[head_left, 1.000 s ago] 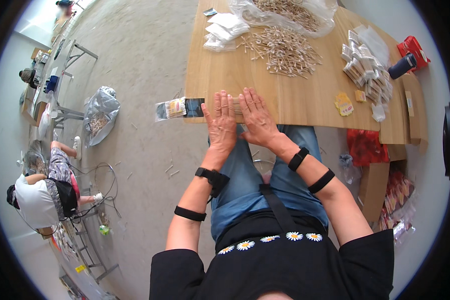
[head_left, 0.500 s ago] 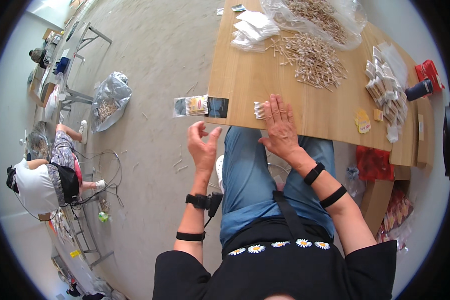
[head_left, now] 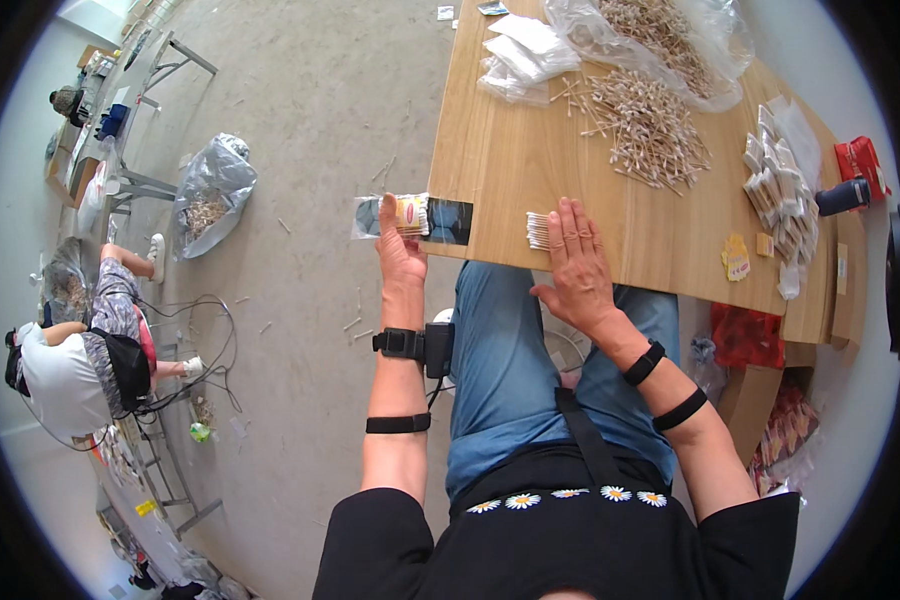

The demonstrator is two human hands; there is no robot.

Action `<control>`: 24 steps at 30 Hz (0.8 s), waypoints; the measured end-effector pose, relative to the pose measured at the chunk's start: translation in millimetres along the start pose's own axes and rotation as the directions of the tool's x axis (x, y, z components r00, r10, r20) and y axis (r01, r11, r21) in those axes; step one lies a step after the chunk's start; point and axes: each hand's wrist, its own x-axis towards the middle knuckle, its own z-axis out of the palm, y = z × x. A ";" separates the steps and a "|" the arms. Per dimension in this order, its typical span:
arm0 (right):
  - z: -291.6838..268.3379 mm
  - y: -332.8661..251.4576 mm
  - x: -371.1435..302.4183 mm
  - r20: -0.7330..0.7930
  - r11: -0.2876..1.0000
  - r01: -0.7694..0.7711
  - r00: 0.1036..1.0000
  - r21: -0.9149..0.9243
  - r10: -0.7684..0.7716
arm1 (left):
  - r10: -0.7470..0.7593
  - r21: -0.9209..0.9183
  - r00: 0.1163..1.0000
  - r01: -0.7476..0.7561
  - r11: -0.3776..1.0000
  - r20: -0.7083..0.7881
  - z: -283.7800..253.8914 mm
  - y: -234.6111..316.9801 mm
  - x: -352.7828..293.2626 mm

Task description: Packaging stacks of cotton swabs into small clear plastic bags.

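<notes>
A clear packet of cotton swabs sticks out past the table's left edge. My left hand has its thumb over the packet, with the other fingers mostly hidden beneath; it grips the packet from the near side. Beside the packet, on the table corner, lies a dark rectangular patch. My right hand rests flat on the wooden table, fingers stretched out. Next to its fingertips is a neat row of loose cotton swabs; part of the row may be under the hand.
Farther back are a heap of swabs, an open plastic bag of swabs and clear bags. Rightward lie small packs, a yellow card and a dark blue bottle. Another person sits at far left.
My left hand has moved up to the packet and closed on it, its thumb now on top. My right hand stays flat beside the swab row. The whole view has shifted slightly.
</notes>
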 end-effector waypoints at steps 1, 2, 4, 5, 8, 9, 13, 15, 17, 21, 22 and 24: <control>0.1 0.2 -0.1 0.001 1.000 0.000 1.000 0.003 0.000 | 0.009 -0.008 0.996 -0.010 1.000 -0.086 -0.6 -2.1 4.7; 0.2 0.1 -0.1 0.002 1.000 0.001 1.000 0.006 -0.001 | 0.005 -0.009 0.996 -0.005 1.000 -0.089 -2.9 -2.8 9.8; -0.7 -1.2 0.5 0.009 1.000 0.000 1.000 0.004 0.000 | -0.027 -0.006 0.999 0.027 1.000 -0.030 -14.1 -3.3 20.6; -0.7 -2.4 0.9 0.013 1.000 0.000 1.000 0.003 0.000 | -0.028 -0.007 0.999 0.028 1.000 -0.034 -20.2 -5.3 23.6; 1.9 -3.9 3.0 0.024 1.000 -0.018 1.000 0.005 0.018 | -0.175 -0.147 0.984 0.177 0.973 0.022 -14.7 -9.0 22.5; 3.0 -6.7 5.0 0.026 1.000 -0.020 0.999 0.003 0.020 | -0.207 -0.169 0.977 0.212 0.963 0.044 -14.5 -7.9 21.4; 12.1 -33.2 28.5 0.045 0.999 0.024 0.999 0.028 -0.025 | -0.255 -0.200 0.963 0.268 0.942 0.087 -14.1 -4.7 18.4; 20.0 -48.8 43.9 0.064 0.999 0.037 0.997 0.031 -0.039 | -0.265 -0.193 0.961 0.275 0.942 0.077 -14.9 -4.2 21.1; 31.3 -60.4 56.3 0.008 0.994 0.085 0.996 0.076 -0.085 | -0.274 -0.185 0.959 0.282 0.941 0.068 -14.0 -4.5 22.5; 41.0 -78.7 71.2 -0.025 0.991 0.087 0.996 0.103 -0.085 | -0.213 -0.154 0.975 0.220 0.963 0.056 -10.3 -4.3 17.2; 43.1 -80.9 73.3 -0.021 0.992 0.086 0.996 0.095 -0.085 | -0.191 -0.139 0.980 0.197 0.970 0.055 -7.5 -4.3 14.6; 46.0 -85.7 77.3 -0.016 0.992 0.086 0.996 0.087 -0.085 | -0.171 -0.125 0.985 0.173 0.977 0.033 -5.4 -4.0 10.9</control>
